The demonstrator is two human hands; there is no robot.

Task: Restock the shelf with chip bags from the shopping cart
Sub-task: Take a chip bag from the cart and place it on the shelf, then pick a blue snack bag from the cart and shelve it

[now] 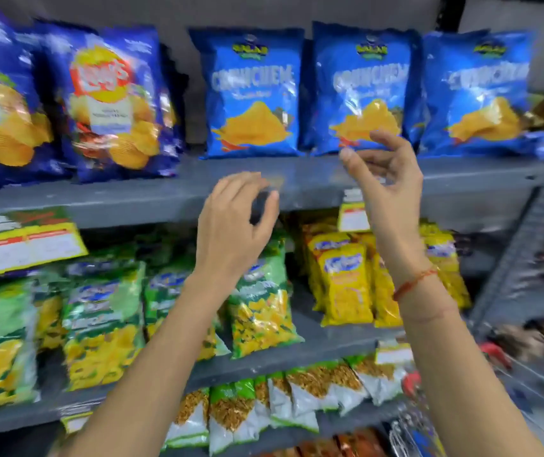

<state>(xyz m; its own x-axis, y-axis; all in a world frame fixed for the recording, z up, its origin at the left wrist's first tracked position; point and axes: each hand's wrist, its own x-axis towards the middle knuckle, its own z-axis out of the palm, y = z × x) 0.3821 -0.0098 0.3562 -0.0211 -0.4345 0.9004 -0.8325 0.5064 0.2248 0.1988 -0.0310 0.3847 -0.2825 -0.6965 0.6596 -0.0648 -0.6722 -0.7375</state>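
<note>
Three light-blue chip bags stand upright on the top grey shelf (297, 186): one at the centre (250, 94), one right of it (363, 87) and one further right (475, 94). Dark-blue ridged-chip bags (112, 100) stand at the left of that shelf. My right hand (386, 179) is raised just in front of the lower edge of the middle light-blue bag, fingers apart and empty. My left hand (234, 222) hangs lower, before the shelf's front edge, fingers loosely curled around nothing. The shopping cart (429, 433) shows only as wire at the lower right.
Green snack bags (99, 324) and yellow snack bags (346, 285) fill the middle shelf. White-and-green packets (264, 410) lie on the lowest shelf. Yellow price tags (26, 245) hang from the shelf edge. A grey upright post (521, 232) bounds the shelves on the right.
</note>
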